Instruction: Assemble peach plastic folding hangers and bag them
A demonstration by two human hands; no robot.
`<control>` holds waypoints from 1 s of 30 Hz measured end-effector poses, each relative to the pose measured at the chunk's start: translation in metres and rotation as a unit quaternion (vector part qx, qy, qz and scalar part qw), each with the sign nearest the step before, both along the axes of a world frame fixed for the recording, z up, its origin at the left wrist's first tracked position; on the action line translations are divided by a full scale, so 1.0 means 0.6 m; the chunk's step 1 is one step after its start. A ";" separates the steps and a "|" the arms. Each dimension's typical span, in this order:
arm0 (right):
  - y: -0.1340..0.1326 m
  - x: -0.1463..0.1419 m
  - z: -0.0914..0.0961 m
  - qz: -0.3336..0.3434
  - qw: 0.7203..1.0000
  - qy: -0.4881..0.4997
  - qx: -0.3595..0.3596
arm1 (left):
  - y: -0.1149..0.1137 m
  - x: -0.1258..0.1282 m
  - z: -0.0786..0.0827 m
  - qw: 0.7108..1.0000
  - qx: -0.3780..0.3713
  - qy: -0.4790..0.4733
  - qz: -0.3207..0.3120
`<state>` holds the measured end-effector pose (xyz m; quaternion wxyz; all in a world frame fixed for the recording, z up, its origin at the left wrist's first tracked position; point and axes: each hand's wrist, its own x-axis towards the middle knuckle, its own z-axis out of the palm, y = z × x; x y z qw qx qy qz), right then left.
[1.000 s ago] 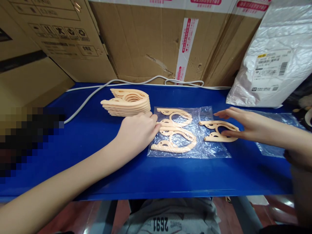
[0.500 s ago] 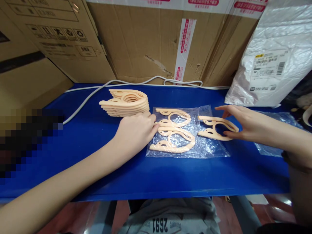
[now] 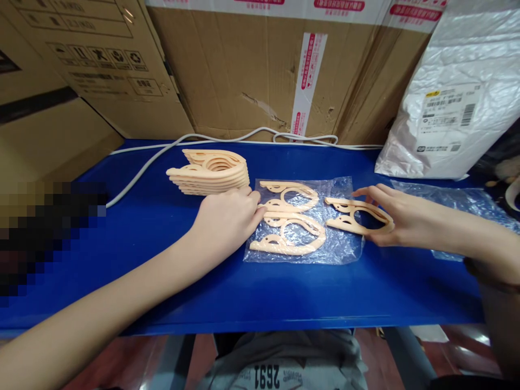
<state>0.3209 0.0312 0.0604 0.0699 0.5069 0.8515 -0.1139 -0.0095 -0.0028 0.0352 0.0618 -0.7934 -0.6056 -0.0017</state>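
My left hand (image 3: 229, 219) is closed at the left edge of a clear plastic bag (image 3: 341, 252), its thumb and forefinger pinching the film. Two peach folding hangers (image 3: 303, 250) lie inside that bag, one above the other. At the bag's right end, my right hand (image 3: 384, 216) grips the rounded end of a third peach hanger (image 3: 345, 227), its two arms pointing left toward the bagged ones. Whether this hanger's tips are inside the bag or over it, I cannot tell. Just behind my left hand rises a stack of several matching hangers (image 3: 213, 173).
Another clear bag (image 3: 450, 197) lies beyond my right wrist on the blue table (image 3: 260, 303). A white parcel (image 3: 439, 119) stands at the back right. Cardboard boxes (image 3: 244, 70) line the back and left. A white cable (image 3: 142, 170) runs along the rear.
My right hand has moved a little left with the hanger and wraps it more fully. The bag's lower right corner has drawn in leftward. My left hand has stayed put.
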 end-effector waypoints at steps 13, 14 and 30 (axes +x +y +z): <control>0.014 0.057 0.015 -0.048 0.992 -0.025 0.115 | 0.000 0.001 0.000 1.000 -0.012 0.003 0.009; 0.011 0.047 0.017 -0.044 0.993 -0.015 0.111 | 0.000 0.001 0.000 1.000 -0.011 0.003 0.010; 0.003 -0.009 0.018 -0.001 0.984 0.089 0.154 | 0.002 0.002 0.002 1.000 -0.026 -0.004 0.009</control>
